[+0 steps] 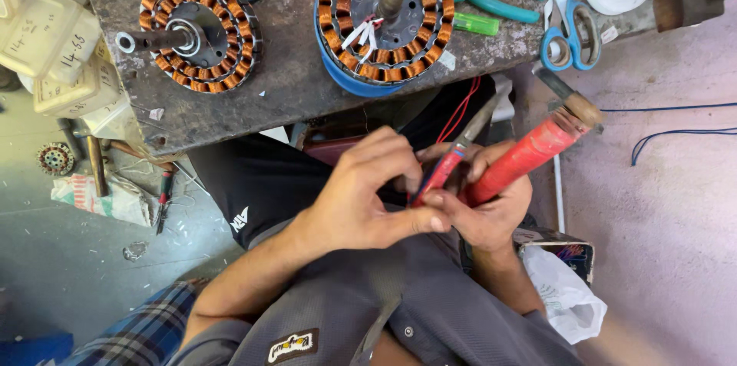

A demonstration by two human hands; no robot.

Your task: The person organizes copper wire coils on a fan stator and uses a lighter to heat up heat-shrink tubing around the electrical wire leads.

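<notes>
Your right hand (491, 208) grips the red-handled tool (530, 155); your left hand (361, 197) pinches wires by its tip. Both coils (384, 16) wait unfinished on the desk (292, 82) beyond your hands.

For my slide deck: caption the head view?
Both hands grip red-handled tools below a bench holding two copper-wound stators.

Copper-orange stator windings (201, 32), red tool handle (530, 155)
</notes>
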